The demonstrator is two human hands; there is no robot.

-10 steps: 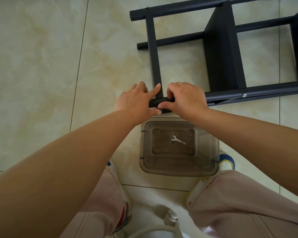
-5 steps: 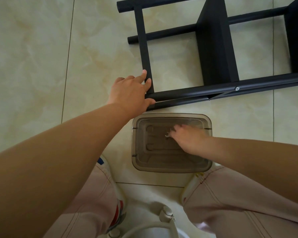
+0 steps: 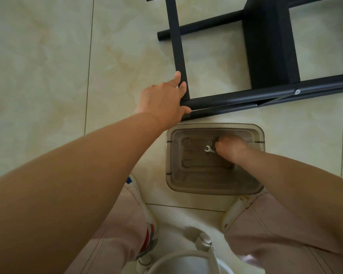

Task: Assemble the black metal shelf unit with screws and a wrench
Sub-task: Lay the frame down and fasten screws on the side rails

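One screw [image 3: 297,91] seated on shelf frame [image 3: 246,96]; corner joint unfastened. Left hand [image 3: 162,101] grips that corner. Right hand [image 3: 231,148] pinches wrench [image 3: 210,149] in bin [image 3: 214,189].

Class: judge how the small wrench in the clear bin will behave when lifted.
The wrench looks like thin flat metal, so probably stiff and light. Lying flat on the bin floor, it may be fiddly to pinch and slide rather than roll. The right hand covers its far end.

Our right hand [image 3: 231,148] has left the shelf frame [image 3: 226,102] and now reaches inside the clear bin [image 3: 214,189]. Its fingers now meet the small wrench [image 3: 210,149] there.
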